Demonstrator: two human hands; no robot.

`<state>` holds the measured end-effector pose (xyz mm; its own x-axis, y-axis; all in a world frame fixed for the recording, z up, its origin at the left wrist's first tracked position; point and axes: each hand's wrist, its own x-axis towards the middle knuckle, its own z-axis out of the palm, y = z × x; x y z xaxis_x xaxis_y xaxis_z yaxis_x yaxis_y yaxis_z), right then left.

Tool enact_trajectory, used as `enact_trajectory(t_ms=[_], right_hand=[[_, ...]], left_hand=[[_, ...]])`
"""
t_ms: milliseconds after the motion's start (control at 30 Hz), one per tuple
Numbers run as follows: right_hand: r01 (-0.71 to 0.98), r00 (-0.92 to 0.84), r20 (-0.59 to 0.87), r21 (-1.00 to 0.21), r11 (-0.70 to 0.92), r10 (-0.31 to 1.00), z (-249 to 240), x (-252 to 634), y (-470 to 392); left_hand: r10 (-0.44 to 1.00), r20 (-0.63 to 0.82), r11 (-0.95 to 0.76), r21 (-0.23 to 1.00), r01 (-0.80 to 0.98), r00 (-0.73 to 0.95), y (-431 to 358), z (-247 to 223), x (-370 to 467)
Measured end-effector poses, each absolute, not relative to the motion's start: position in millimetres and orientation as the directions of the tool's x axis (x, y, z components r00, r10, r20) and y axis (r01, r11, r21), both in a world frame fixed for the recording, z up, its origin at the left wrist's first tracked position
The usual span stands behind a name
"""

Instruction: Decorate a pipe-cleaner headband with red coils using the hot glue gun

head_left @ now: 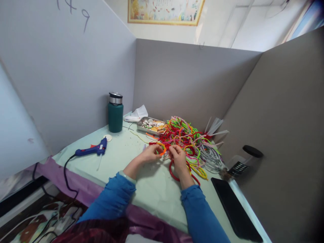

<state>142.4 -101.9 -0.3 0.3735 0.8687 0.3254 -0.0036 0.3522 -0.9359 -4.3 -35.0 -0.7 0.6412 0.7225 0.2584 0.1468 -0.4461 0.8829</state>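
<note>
Head view: a bright orange, fuzzy, curved stem [164, 148] bows out between my hands, at my left fingertips. My left hand [151, 153] is nearly closed, pinching it; my right hand [178, 158] is just beside it, fingertips bunched, though I can't tell whether they grip anything. Beyond my hands lie a tangled heap of multicoloured fuzzy stems [181, 130] and a shallow rectangular metal tray [145, 130] of small discs.
</note>
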Motion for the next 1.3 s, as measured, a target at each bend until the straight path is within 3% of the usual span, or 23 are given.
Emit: enact_trajectory(t_ms=[100,267,467,600,733,867,967,1033,1133,1233,1300], right_hand=[[0.027,0.371,0.34,-0.934,0.356,0.864,-1,144,-102],[0.049,0.323,0.354,-0.933,0.358,0.878,-2,140,-103],[0.018,0.208,0.332,-0.942,0.336,0.92,-2,133,-105],[-0.034,0.2,0.319,-0.942,0.332,0.926,-1,136,-106],[-0.142,0.264,0.29,-0.932,0.334,0.92,-2,141,-105],[-0.31,0.311,0.224,-0.895,0.322,0.924,0,146,-103],[-0.43,0.365,0.211,-0.825,0.365,0.907,5,154,-103],[-0.498,0.414,0.192,-0.771,0.398,0.89,8,162,-104],[-0.496,0.477,0.168,-0.759,0.422,0.863,9,170,-103],[-0.366,0.49,0.194,-0.839,0.403,0.85,4,165,-101],[-0.234,0.438,0.249,-0.896,0.377,0.864,1,157,-101]], left_hand=[[0.667,0.198,-0.433,0.888,0.157,0.718,-38,0,-5],[0.748,0.16,-0.217,0.976,0.008,0.644,-41,8,-1],[0.782,0.194,-0.132,0.98,-0.147,0.592,-40,9,-3],[0.835,0.126,-0.051,0.987,-0.154,0.535,-37,8,-3],[0.861,0.13,-0.196,0.977,0.086,0.491,-37,9,0],[0.834,0.319,-0.52,0.726,0.45,0.45,-44,9,1],[0.816,0.369,-0.576,0.57,0.586,0.444,-46,7,-1],[0.824,0.379,-0.566,0.544,0.619,0.421,-44,5,-3],[0.843,0.363,-0.532,0.671,0.516,0.398,-38,3,-2],[0.844,0.258,-0.395,0.892,0.22,0.469,-36,4,1],[0.807,0.203,-0.271,0.962,0.043,0.554,-38,7,2]])
